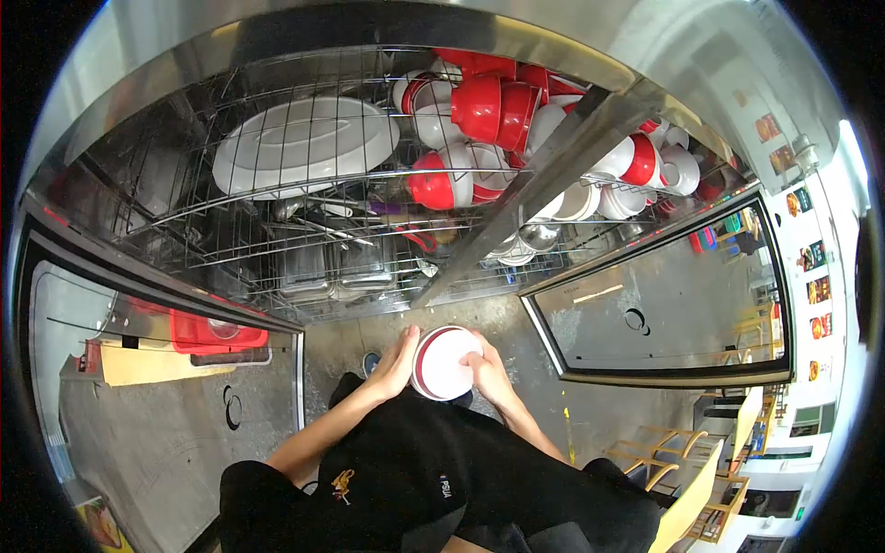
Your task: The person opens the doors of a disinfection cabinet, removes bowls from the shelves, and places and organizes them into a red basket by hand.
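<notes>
In front of my body, low in the head view, I hold white and red bowls (446, 365) that look stacked together. My left hand (396, 363) is wrapped round their left side. On the right side, my right hand (489, 370) grips them, its thumb lying on the white surface. Beyond my hands stands a cabinet with wire shelves, where red bowls (479, 109) and white ones are piled. A large white oval platter (309, 146) rests on the upper left shelf.
Glass cabinet doors stand swung out, the left door (166, 387) and the right door (664, 295). A metal post (544, 180) divides the shelves. Utensils (336, 217) and clear containers (336, 267) sit lower. Wooden chairs (659, 447) are at right.
</notes>
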